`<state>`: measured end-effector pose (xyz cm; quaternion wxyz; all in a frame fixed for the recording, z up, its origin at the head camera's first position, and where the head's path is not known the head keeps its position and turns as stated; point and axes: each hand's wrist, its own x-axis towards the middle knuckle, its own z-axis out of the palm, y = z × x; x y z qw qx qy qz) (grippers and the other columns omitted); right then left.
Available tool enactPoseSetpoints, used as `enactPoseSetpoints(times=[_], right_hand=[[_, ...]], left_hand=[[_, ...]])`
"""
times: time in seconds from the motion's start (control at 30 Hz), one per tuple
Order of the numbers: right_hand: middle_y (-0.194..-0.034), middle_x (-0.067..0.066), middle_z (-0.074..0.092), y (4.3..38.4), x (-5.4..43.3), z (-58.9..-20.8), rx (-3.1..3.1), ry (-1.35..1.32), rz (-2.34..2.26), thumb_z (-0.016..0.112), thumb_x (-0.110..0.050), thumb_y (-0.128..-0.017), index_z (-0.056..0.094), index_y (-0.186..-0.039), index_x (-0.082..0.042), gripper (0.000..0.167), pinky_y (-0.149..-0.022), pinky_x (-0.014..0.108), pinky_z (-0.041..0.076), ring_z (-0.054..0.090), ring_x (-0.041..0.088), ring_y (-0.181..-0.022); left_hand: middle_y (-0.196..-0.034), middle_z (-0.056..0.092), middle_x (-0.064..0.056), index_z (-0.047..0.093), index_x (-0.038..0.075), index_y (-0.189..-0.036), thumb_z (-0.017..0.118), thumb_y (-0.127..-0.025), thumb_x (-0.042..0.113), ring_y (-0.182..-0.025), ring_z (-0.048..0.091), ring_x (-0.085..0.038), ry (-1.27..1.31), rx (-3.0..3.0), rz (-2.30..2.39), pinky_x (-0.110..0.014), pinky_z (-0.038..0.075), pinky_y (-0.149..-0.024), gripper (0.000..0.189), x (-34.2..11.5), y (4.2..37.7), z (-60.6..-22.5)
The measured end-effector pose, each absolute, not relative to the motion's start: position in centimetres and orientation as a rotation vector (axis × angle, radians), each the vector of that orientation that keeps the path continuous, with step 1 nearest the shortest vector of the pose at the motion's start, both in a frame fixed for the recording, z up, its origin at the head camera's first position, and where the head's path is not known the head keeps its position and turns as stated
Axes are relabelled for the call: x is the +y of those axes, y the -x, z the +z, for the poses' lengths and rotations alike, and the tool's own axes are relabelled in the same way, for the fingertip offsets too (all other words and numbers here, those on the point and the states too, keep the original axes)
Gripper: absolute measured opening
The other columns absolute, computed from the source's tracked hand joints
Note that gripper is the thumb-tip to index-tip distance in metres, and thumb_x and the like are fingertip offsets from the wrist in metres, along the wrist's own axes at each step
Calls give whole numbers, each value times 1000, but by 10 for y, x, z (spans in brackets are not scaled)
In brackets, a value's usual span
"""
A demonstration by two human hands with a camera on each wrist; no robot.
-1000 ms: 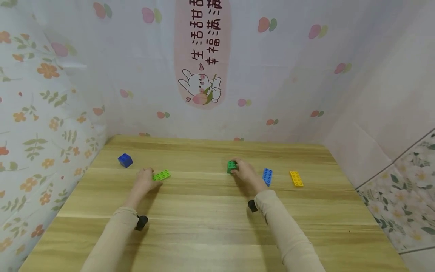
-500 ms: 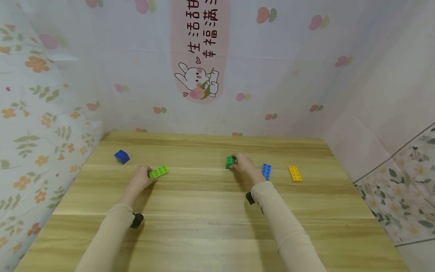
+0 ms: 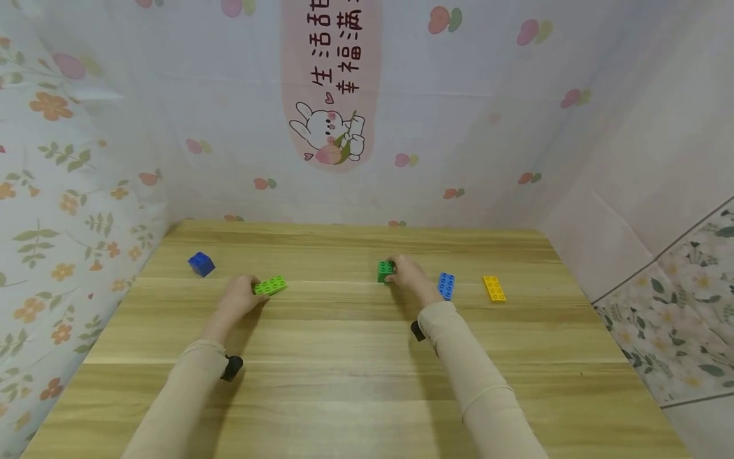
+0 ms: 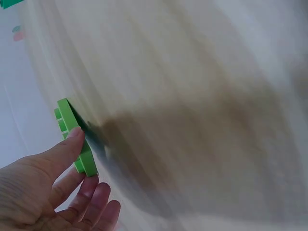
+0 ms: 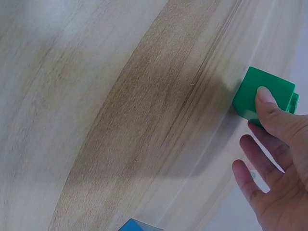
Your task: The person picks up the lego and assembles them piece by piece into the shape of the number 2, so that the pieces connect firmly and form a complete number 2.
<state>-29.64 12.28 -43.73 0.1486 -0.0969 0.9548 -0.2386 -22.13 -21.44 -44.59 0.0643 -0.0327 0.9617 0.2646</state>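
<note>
My left hand [image 3: 237, 298] pinches a flat lime-green building brick [image 3: 270, 285] by its left end. In the left wrist view its thumb lies along the side of the lime-green brick [image 4: 78, 137], and a dark shadow falls beside it. Farther right, my right hand [image 3: 410, 276] holds a dark green cube-shaped building brick [image 3: 385, 271]. The right wrist view has the thumb on one face of that green brick [image 5: 264, 91], while the other fingers spread below. Whether the green brick touches the table is hard to tell.
A dark blue brick [image 3: 201, 264] lies at the far left of the wooden table [image 3: 344, 382]. Right of my right hand are a lighter blue brick [image 3: 446, 285] and a flat yellow brick [image 3: 494, 288]. Patterned curtains [image 3: 229, 127] border the back and sides.
The head view has shifted slightly, moving the whole scene up and left. The lime-green brick has tilted a little in my left hand. My right hand still holds the green brick.
</note>
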Motion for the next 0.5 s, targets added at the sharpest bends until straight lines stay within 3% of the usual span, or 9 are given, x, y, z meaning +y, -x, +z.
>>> enactPoseSetpoints(times=[0.5], right_hand=[[-119,15,58,297,122,-437,2771,275,-666,63,-11,-85,52,-124,-4,41,-90,39,48,55,28,-108]], left_hand=[[-118,50,-27,53,-10,-117,66,-83,12,-103,50,-33,-45,2842,871,-45,44,-89,43,-150,242,-441]])
